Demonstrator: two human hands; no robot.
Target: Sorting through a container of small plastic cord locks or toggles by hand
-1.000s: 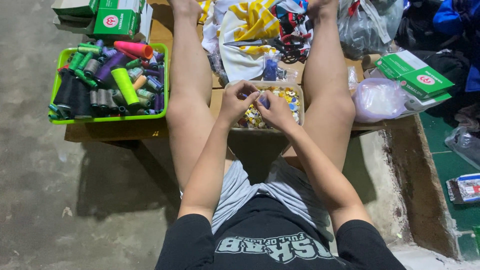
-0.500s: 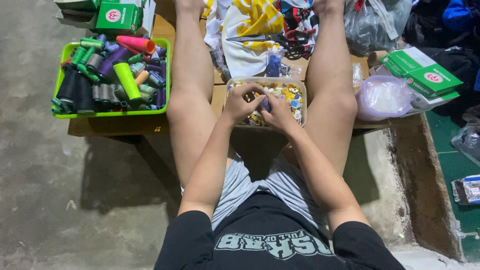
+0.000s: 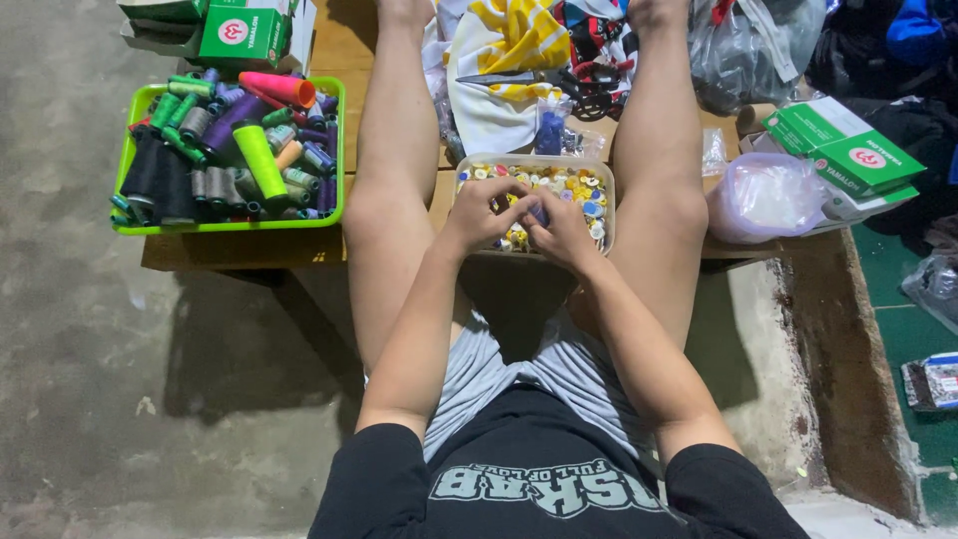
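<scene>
A clear rectangular tub of buttons (image 3: pixel 589 190) is set at the near edge of the wooden worktop (image 3: pixel 239 250), between the knees, so both hands can be worked over it. Its long axis runs left to right along that edge. The left hand (image 3: pixel 486 212) and right hand (image 3: pixel 561 232) are closed together over something small, possibly a button; it cannot be made out. A green tray of thread spools (image 3: pixel 130 160) sits at the left corner.

A low wooden bench (image 3: pixel 249 250) stands on stained grey concrete floor (image 3: pixel 120 399), with green flooring (image 3: pixel 903 329) alongside.
</scene>
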